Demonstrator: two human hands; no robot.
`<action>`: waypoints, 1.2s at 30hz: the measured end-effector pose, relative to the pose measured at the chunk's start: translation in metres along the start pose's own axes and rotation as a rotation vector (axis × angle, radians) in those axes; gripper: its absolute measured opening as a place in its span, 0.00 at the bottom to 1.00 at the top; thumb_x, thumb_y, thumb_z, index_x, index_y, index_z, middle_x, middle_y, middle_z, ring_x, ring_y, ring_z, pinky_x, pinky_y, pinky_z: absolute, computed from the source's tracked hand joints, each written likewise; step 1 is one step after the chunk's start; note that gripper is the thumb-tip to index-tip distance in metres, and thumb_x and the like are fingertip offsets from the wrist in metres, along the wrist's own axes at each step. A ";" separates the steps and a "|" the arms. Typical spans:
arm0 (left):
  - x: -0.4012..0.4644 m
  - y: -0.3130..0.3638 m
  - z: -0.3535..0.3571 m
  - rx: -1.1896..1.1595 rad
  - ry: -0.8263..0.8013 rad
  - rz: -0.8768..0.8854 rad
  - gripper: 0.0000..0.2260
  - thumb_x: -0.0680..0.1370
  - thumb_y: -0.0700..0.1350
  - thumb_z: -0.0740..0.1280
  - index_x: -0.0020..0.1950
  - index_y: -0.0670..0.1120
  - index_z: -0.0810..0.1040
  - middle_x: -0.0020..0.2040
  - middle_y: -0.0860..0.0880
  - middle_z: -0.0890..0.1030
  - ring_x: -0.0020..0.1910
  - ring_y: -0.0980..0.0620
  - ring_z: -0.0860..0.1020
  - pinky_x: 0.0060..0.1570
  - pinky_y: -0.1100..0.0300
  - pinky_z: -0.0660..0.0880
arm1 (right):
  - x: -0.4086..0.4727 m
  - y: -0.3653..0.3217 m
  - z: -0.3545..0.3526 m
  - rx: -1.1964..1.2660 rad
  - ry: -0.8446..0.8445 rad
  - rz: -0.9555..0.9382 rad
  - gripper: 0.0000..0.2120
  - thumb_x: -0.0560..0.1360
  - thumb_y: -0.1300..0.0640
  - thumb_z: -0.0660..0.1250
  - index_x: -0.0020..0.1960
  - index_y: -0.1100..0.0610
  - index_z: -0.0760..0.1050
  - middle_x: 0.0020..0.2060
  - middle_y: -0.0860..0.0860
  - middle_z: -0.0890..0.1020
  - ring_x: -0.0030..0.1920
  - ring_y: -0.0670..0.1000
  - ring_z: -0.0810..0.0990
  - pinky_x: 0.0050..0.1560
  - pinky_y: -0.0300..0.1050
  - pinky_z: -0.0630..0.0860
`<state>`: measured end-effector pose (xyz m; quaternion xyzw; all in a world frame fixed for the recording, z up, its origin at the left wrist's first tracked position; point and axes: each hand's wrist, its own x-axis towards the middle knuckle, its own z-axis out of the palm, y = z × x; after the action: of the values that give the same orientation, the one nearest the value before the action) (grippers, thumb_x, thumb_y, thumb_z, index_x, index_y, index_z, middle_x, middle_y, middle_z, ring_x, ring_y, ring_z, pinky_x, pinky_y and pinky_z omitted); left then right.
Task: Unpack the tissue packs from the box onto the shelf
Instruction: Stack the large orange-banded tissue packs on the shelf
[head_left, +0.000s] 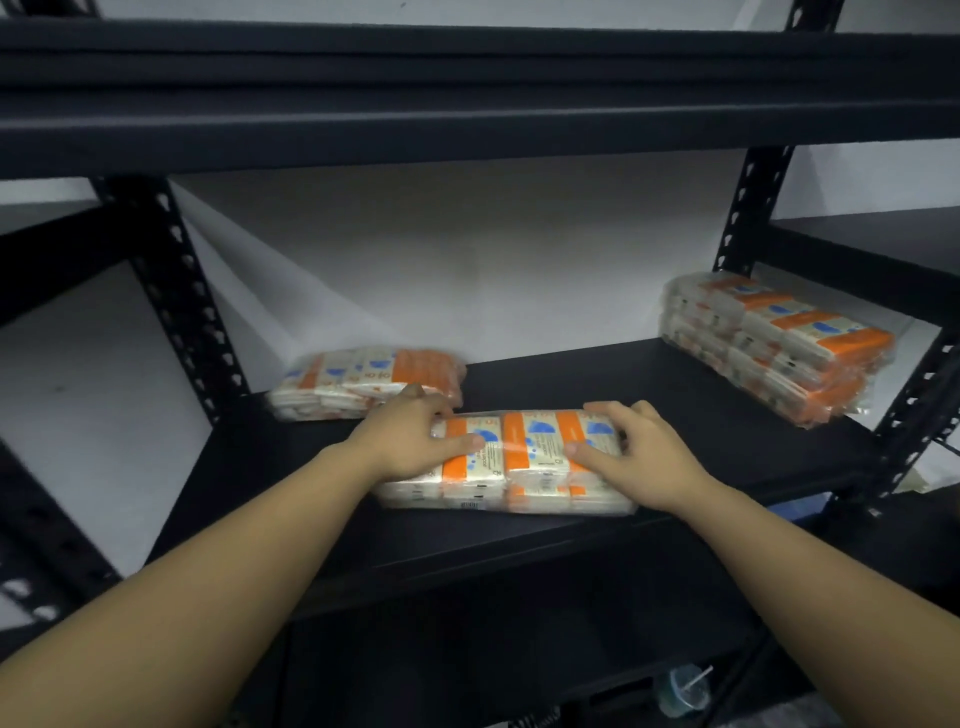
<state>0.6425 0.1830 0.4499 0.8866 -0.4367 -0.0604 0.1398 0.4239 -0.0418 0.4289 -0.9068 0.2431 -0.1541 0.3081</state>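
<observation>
An orange-and-white tissue pack (524, 457), wrapped in clear plastic, lies near the front of the black shelf (623, 384). My left hand (410, 436) grips its left end, thumb lying across the top. My right hand (628, 447) holds its right end, fingers curled over the far edge. Another tissue pack (358, 379) lies behind and to the left, close to my left hand. A taller stack of tissue packs (774, 343) sits at the shelf's right end. The box is out of view.
A black upper shelf (467, 98) hangs overhead. Perforated black uprights stand at the left (176, 291) and right (748, 208). A white wall sits behind. A plastic cup with a straw (683, 688) stands low on the right.
</observation>
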 end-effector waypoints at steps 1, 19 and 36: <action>-0.005 -0.006 -0.004 0.007 0.001 -0.012 0.33 0.73 0.75 0.65 0.69 0.55 0.77 0.67 0.48 0.74 0.61 0.47 0.76 0.61 0.50 0.74 | 0.002 -0.007 0.003 -0.008 -0.031 -0.017 0.34 0.74 0.35 0.72 0.76 0.42 0.68 0.59 0.46 0.70 0.51 0.43 0.77 0.45 0.34 0.73; -0.014 -0.024 -0.036 0.093 -0.428 0.026 0.47 0.57 0.62 0.83 0.66 0.58 0.59 0.58 0.57 0.75 0.58 0.50 0.78 0.51 0.46 0.84 | 0.055 -0.082 0.032 -0.616 -0.539 -0.268 0.57 0.55 0.30 0.78 0.77 0.42 0.56 0.62 0.45 0.70 0.63 0.50 0.70 0.69 0.60 0.70; -0.026 -0.029 -0.028 -0.004 -0.370 0.152 0.45 0.64 0.59 0.81 0.71 0.62 0.54 0.61 0.55 0.76 0.58 0.54 0.77 0.60 0.50 0.78 | 0.050 -0.070 0.029 -0.545 -0.500 -0.392 0.52 0.61 0.31 0.77 0.78 0.35 0.55 0.66 0.44 0.69 0.64 0.49 0.67 0.71 0.58 0.65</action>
<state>0.6545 0.2257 0.4676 0.8247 -0.5205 -0.2123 0.0633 0.5020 -0.0062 0.4577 -0.9937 0.0153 0.0849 0.0713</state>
